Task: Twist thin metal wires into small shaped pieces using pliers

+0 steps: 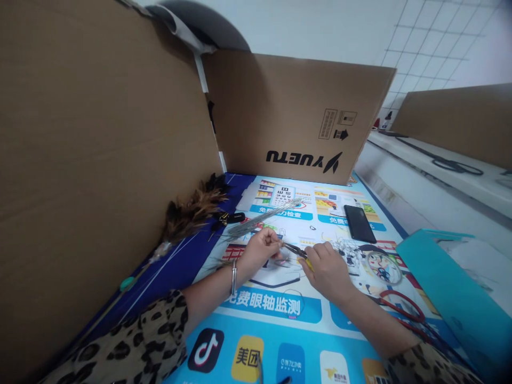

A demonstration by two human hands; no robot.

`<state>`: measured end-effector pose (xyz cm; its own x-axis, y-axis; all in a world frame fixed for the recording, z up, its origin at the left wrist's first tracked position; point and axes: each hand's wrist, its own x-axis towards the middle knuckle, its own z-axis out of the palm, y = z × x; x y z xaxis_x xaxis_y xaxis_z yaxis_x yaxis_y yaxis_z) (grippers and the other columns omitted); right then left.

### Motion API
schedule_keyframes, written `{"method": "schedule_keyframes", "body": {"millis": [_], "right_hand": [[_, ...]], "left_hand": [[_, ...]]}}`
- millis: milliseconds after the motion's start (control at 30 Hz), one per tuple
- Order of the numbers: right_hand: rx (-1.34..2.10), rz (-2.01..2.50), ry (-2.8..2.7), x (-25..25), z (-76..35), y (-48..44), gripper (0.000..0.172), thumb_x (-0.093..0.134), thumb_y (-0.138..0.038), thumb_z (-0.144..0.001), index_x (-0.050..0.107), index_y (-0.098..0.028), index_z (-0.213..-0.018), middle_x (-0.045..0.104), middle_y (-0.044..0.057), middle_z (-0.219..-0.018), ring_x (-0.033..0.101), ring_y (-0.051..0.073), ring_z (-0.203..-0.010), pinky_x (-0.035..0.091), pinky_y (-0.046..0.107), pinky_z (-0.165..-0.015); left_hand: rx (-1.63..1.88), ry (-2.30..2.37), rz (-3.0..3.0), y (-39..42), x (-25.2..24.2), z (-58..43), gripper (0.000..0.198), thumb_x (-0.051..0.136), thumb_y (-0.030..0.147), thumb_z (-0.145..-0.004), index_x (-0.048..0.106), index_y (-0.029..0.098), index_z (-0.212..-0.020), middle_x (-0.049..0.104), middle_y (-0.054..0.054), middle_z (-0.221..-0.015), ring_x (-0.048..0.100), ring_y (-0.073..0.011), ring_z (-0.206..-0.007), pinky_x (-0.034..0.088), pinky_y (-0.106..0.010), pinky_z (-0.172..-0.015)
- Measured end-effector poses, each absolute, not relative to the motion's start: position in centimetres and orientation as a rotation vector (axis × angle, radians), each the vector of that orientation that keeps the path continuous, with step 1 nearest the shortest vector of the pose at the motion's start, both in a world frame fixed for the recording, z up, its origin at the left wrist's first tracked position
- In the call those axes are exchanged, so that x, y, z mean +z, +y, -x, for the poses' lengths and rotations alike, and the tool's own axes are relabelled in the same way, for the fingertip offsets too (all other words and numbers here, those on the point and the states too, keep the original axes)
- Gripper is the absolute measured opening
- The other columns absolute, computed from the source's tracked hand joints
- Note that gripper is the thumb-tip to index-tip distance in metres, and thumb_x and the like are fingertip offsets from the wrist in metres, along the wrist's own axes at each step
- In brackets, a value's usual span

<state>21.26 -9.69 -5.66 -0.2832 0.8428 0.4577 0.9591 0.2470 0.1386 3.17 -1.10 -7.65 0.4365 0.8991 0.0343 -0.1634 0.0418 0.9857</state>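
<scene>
My left hand (263, 249), with a silver bangle (234, 277) at its wrist, is closed in a pinch on something too small to make out. My right hand (328, 268) is wrapped round yellow-handled pliers (296, 249). The pliers' tips reach the fingertips of my left hand. A bundle of thin silver wires (266, 217) lies just beyond my left hand. Below the hands, a thin wire loop (294, 304) rests on the printed mat (256, 325).
A black phone (359, 224), a round clear dish (384, 268), red-handled scissors (402, 306) and a teal box (452, 293) are at the right. A brown feather duster (192, 210) lies left. Cardboard panels (296, 117) stand behind and at the left.
</scene>
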Motion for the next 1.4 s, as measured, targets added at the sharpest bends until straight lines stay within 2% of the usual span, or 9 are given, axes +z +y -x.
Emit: {"method": "schedule_keyframes", "body": {"millis": [1000, 1400], "right_hand": [[-0.478, 1.774, -2.16, -5.7, -20.3, -9.8, 0.027, 0.04, -0.037, -0.086, 0.055, -0.016, -0.09, 0.051, 0.008, -0.081, 0.042, 0.021, -0.085, 0.032, 0.03, -0.071], [-0.591, 1.78, -2.181, -5.5, -20.0, -9.9, 0.024, 0.041, -0.035, -0.086, 0.055, -0.016, -0.091, 0.05, 0.008, -0.08, 0.042, 0.021, -0.083, 0.03, 0.029, -0.066]], "left_hand": [[1.067, 0.829, -1.204, -2.3, -6.8, -3.7, 0.021, 0.06, 0.027, -0.072, 0.041, 0.017, -0.075, 0.055, 0.004, -0.054, 0.056, -0.0089, -0.049, 0.039, -0.017, -0.047], [1.117, 0.866, -1.224, -2.3, -7.0, -3.8, 0.02, 0.06, 0.027, -0.071, 0.042, 0.017, -0.075, 0.054, 0.004, -0.057, 0.058, -0.0102, -0.051, 0.04, -0.017, -0.047]]}}
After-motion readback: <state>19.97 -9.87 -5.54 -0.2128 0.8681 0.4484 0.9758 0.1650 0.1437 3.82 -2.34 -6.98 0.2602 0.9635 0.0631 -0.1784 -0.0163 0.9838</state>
